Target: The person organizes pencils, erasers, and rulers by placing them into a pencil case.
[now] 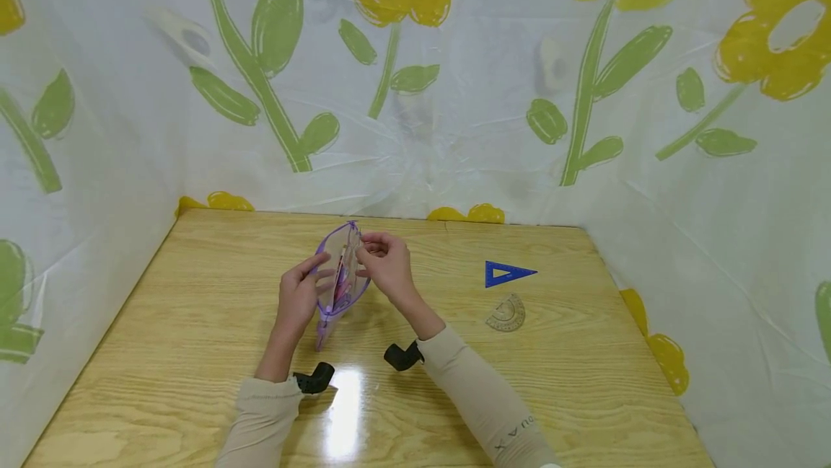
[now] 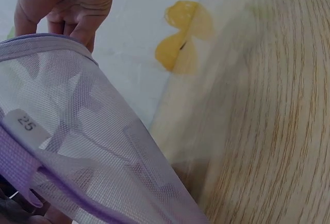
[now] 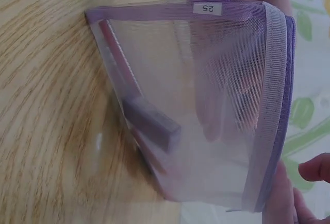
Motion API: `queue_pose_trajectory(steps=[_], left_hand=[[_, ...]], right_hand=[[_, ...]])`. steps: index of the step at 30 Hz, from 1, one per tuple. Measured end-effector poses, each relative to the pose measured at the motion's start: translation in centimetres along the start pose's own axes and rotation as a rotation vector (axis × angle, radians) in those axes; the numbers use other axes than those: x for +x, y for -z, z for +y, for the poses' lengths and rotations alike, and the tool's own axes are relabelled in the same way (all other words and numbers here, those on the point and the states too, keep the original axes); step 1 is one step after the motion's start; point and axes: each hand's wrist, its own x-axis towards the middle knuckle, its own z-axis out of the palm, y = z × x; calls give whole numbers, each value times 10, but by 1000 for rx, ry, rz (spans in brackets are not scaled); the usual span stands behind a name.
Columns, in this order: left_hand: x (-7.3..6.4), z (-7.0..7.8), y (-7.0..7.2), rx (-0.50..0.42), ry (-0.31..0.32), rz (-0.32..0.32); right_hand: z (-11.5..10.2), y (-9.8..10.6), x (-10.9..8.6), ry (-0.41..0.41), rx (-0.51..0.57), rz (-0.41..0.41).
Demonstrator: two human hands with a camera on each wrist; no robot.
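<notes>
A see-through mesh zip pouch (image 1: 322, 331) with purple edging is held up over the table, its mouth spread open. In the left wrist view the mesh (image 2: 103, 116) fills the left side, with a tag marked 25 (image 2: 27, 126). My left hand (image 1: 299, 293) grips the pouch's left side near the rim. On the opposite side, my right hand (image 1: 392, 266) pinches the rim with thumb and fingertips. Inside lie a long slim pencil-like stick (image 1: 339, 277), a grey block (image 3: 152, 123) and a reddish strip (image 3: 119, 56); other contents blur behind the mesh.
To the right on the wooden table (image 1: 195, 324) lie a blue set square (image 1: 508, 273) and, nearer me, a clear protractor (image 1: 506, 313). A white flower-printed sheet (image 1: 454, 143) walls the back and both sides. Black wrist mounts (image 1: 402, 357) stick out from both sleeves.
</notes>
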Motion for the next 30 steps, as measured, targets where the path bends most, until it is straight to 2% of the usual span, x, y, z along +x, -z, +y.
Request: queue_pose_trajectory(steps=[5, 14, 20, 25, 30], left_hand=[[1, 0, -1, -4, 6, -1], [2, 1, -1, -14, 19, 11], [2, -1, 1, -6, 12, 18], [2, -1, 2, -9, 0, 14], [3, -2, 3, -15, 13, 4]], right_hand=[[-14, 3, -9, 5, -16, -28], [3, 12, -9, 48, 18, -58], [9, 21, -15, 173, -5, -123], [18, 38, -24, 295, -46, -159], [22, 58, -35, 313, -52, -177]])
